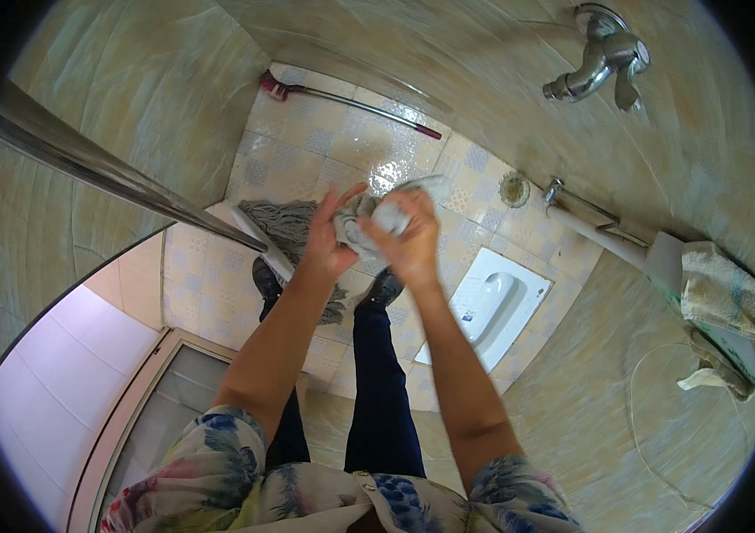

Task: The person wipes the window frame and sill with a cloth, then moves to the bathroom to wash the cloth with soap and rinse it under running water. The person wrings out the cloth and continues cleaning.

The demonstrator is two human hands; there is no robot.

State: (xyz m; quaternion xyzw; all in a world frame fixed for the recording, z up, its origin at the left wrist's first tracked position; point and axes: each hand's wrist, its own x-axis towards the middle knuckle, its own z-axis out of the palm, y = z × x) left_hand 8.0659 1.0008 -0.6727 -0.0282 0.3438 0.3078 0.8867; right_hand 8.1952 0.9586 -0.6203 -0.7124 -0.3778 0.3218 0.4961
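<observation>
A bunched, pale grey cloth (356, 230) is between my two hands, held above the tiled floor. My left hand (329, 236) cups one side of it, with the thumb and fingers spread around the folds. On the other side, my right hand (414, 233) grips the cloth, and a loose flap sticks out beyond its fingers. My right hand and that flap are blurred. Below my hands, a string mop (280, 223) with grey strands lies on the floor by my shoes; its metal handle (130, 190) rises to the upper left.
A long-handled brush (364, 105) lies on wet tiles along the far wall. To the right are a floor drain (514, 190) and a white squat toilet (498, 303). A metal tap (600, 60) juts from the wall. Towels (727, 290) hang over a cistern at right.
</observation>
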